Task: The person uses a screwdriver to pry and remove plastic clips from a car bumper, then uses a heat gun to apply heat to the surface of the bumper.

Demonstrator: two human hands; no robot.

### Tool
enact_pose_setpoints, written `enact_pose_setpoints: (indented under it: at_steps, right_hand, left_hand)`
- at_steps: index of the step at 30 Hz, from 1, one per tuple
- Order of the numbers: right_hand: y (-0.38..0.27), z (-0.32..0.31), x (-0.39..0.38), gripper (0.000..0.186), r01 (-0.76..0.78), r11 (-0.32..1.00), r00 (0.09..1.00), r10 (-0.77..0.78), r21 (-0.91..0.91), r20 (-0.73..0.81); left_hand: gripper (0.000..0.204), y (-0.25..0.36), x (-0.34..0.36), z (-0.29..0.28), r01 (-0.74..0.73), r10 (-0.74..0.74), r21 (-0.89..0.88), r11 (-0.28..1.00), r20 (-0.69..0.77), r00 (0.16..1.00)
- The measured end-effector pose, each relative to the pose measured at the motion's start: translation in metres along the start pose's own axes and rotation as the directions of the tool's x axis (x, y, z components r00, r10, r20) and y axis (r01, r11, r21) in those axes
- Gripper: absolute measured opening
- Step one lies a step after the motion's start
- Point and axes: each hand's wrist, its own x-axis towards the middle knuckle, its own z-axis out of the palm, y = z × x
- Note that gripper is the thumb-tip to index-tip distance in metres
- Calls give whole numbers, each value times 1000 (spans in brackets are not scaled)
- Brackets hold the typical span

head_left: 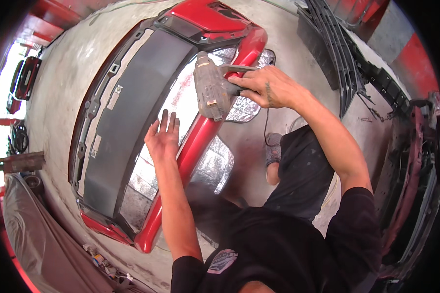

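A dusty, worn heat gun [209,87] is gripped by its handle in my right hand [273,87]. Its nozzle points away from me, above the red and black car bumper [200,134]. My left hand [163,139] is held over the near side of the bumper, palm turned up and fingers spread, with nothing in it. Dark smudges cover its fingertips. Beneath the bumper, a silver reflective sheet [215,166] shows through its opening and along its near edge. The bumper's wide middle panel [142,83] is dark grey.
Black grille parts [327,44] lie at the far right, with more bumper pieces [410,176] along the right side. A grey cover [39,234] drapes something at the lower left, beside small bottles [100,261]. A dark cord [267,129] hangs near my shoe [274,146].
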Motion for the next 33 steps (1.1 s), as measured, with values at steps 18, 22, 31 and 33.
enact_pose_setpoints:
  at_steps: [18, 22, 31, 33]
  right_hand:
    - [7, -1, -2, 44, -2, 999, 1000, 3, 38, -14]
    - [4, -1, 0, 42, 27, 997, 1000, -26, 72, -15]
    - [6, -1, 1, 44, -8, 1000, 1000, 8, 29, 15]
    - [6, 1, -1, 44, -12, 1000, 1000, 12, 20, 27]
  left_hand:
    - [43, -1, 4, -1, -17, 17, 79, 997, -6, 1000]
    - [41, 2, 6, -4, -6, 6, 74, 997, 4, 1000]
    - [41, 2, 6, -3, 3, -2, 65, 998, -16, 1000]
    - [42, 2, 5, -2, 6, -4, 67, 998, -20, 1000]
